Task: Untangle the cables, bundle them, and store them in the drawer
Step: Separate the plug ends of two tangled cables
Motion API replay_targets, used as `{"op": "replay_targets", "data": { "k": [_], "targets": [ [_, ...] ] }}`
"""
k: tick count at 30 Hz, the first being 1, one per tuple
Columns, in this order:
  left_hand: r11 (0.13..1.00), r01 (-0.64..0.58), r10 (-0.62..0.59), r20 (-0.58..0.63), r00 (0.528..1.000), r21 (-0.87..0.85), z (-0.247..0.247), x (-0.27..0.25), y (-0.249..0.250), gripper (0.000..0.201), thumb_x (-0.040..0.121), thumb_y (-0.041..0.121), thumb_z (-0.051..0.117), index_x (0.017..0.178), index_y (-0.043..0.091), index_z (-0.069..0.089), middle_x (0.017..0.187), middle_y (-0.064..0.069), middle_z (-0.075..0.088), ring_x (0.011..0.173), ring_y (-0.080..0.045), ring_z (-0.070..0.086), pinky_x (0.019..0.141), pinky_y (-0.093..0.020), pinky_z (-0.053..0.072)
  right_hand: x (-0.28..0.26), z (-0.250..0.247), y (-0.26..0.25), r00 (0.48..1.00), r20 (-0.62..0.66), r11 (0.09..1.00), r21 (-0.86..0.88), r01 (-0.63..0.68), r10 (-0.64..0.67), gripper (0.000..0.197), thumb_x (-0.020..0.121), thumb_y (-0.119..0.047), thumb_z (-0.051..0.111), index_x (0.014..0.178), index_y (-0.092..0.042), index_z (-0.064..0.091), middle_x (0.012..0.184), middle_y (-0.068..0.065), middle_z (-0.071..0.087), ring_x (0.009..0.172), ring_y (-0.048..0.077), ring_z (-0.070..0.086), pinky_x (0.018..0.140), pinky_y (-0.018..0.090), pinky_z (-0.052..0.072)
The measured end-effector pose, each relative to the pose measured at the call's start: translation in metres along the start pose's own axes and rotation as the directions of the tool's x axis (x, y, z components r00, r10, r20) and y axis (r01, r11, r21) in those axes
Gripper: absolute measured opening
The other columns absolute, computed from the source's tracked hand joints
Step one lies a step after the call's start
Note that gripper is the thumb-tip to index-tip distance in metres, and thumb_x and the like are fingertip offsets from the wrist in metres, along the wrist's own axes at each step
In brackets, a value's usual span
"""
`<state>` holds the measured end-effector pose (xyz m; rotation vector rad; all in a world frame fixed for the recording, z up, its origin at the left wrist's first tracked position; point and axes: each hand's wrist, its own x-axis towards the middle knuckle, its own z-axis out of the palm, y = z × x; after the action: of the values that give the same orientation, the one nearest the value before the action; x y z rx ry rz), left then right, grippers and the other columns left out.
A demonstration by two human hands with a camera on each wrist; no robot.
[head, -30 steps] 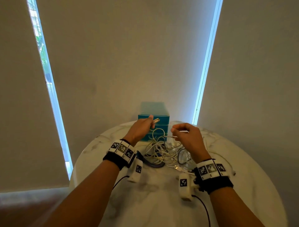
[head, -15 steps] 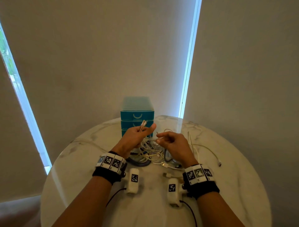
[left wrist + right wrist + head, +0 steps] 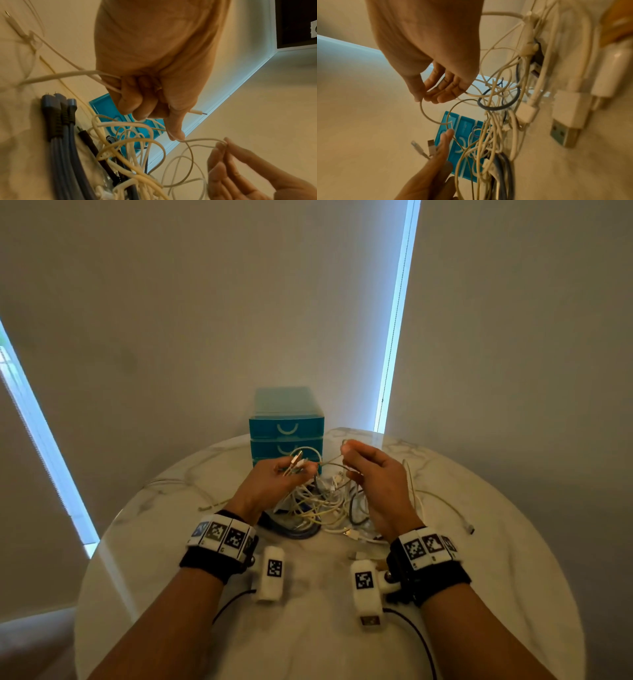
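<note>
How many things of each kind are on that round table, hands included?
Teal drawer unit: 1, with 3 drawers
Cable tangle: 1; its separate cables are too knotted to count
Hands: 2, left hand and right hand, both holding a white cable
Total: 4

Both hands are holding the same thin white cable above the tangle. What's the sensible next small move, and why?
Probably draw the right hand up and away, feeding the thin white cable out of the tangle. The left hand already grips its plug ends, while the rest loops down into the pile, and the drawer unit is shut.
</note>
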<state>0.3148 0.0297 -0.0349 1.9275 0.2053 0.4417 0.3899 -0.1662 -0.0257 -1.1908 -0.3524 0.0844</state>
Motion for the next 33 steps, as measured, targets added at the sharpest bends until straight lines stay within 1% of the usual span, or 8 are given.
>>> {"op": "replay_targets", "data": {
  "k": [4, 10, 17, 21, 23, 25, 28, 33],
  "targets": [
    [1.000, -0.006, 0.006, -0.021, 1.000, -0.001, -0.002, 0.003, -0.001, 0.021, 0.095, 0.043, 0.079, 0.111, 0.030, 0.084, 0.103, 0.012, 0.082, 0.100, -0.004, 0.071, 0.086, -0.026, 0.053, 0.000, 0.003, -0.013, 0.996, 0.036, 0.980, 0.186, 0.074, -0.082, 0.031, 0.097, -0.006, 0.077, 0.127, -0.009, 0.069, 0.114, 0.012, 0.080, 0.107, 0.026, 0.078, 0.086, 0.031, 0.062],
    [0.988, -0.049, 0.021, -0.188, 0.982, -0.145, 0.000, 0.000, 0.020, 0.032, 0.103, 0.045, 0.067, 0.104, 0.016, 0.081, 0.048, 0.024, 0.057, 0.047, 0.009, 0.054, 0.050, -0.010, 0.038, -0.008, 0.006, -0.007, 0.970, 0.205, 0.982, -0.105, 0.154, -0.130, 0.041, 0.096, -0.005, 0.077, 0.134, -0.015, 0.063, 0.124, 0.000, 0.079, 0.105, 0.025, 0.080, 0.070, 0.029, 0.062],
    [0.979, -0.076, 0.061, -0.083, 0.995, -0.191, -0.003, -0.013, 0.035, 0.031, 0.102, 0.041, 0.069, 0.105, 0.014, 0.083, 0.052, 0.020, 0.063, 0.047, 0.009, 0.057, 0.046, -0.003, 0.037, -0.019, 0.010, 0.001, 0.899, 0.436, 0.965, -0.251, 0.079, 0.039, 0.040, 0.088, 0.000, 0.084, 0.124, -0.008, 0.068, 0.113, 0.004, 0.082, 0.105, 0.023, 0.080, 0.092, 0.039, 0.065],
    [0.973, -0.148, 0.109, -0.216, 0.970, -0.177, -0.010, -0.009, 0.031, 0.018, 0.095, 0.036, 0.079, 0.100, 0.020, 0.084, 0.087, 0.015, 0.081, 0.074, 0.010, 0.069, 0.058, -0.005, 0.046, -0.016, 0.008, 0.001, 0.935, 0.345, 0.950, -0.312, 0.031, 0.082, 0.035, 0.095, -0.023, 0.082, 0.126, -0.011, 0.072, 0.107, 0.001, 0.084, 0.102, 0.019, 0.080, 0.091, 0.036, 0.064],
    [0.966, -0.170, 0.114, -0.269, 0.956, -0.193, -0.012, -0.010, 0.031, 0.021, 0.095, 0.041, 0.078, 0.104, 0.023, 0.083, 0.092, 0.014, 0.081, 0.078, 0.009, 0.070, 0.062, -0.009, 0.048, -0.012, 0.005, 0.003, 0.971, 0.216, 0.950, -0.311, -0.032, 0.104, 0.038, 0.099, -0.034, 0.078, 0.129, -0.011, 0.073, 0.106, 0.001, 0.084, 0.099, 0.016, 0.081, 0.088, 0.035, 0.065],
    [0.947, -0.185, 0.100, -0.304, 0.947, -0.262, -0.012, -0.010, 0.032, 0.026, 0.096, 0.041, 0.077, 0.110, 0.020, 0.081, 0.078, 0.016, 0.078, 0.068, 0.005, 0.069, 0.062, -0.012, 0.047, -0.007, 0.001, 0.004, 0.993, 0.079, 0.959, -0.277, -0.061, 0.086, 0.032, 0.103, -0.033, 0.072, 0.125, -0.011, 0.075, 0.106, 0.003, 0.084, 0.094, 0.017, 0.082, 0.082, 0.033, 0.066],
    [0.892, -0.196, 0.059, -0.325, 0.944, -0.407, -0.011, -0.013, 0.034, 0.027, 0.101, 0.031, 0.071, 0.116, 0.010, 0.077, 0.053, 0.018, 0.059, 0.042, 0.001, 0.051, 0.046, -0.012, 0.036, -0.007, -0.004, 0.002, 0.993, 0.022, 0.966, -0.237, -0.105, 0.114, 0.030, 0.107, -0.036, 0.065, 0.114, -0.009, 0.076, 0.098, 0.008, 0.084, 0.091, 0.022, 0.082, 0.079, 0.035, 0.066],
    [0.855, -0.217, 0.085, -0.286, 0.954, -0.471, -0.009, -0.006, 0.023, 0.032, 0.099, 0.039, 0.072, 0.119, 0.015, 0.079, 0.058, 0.014, 0.042, 0.049, -0.007, 0.027, 0.047, -0.024, 0.024, -0.007, -0.010, -0.002, 0.979, -0.059, 0.971, -0.123, -0.203, 0.197, 0.030, 0.109, -0.033, 0.062, 0.103, -0.006, 0.073, 0.083, 0.009, 0.080, 0.076, 0.023, 0.078, 0.062, 0.029, 0.059]
  ]
}}
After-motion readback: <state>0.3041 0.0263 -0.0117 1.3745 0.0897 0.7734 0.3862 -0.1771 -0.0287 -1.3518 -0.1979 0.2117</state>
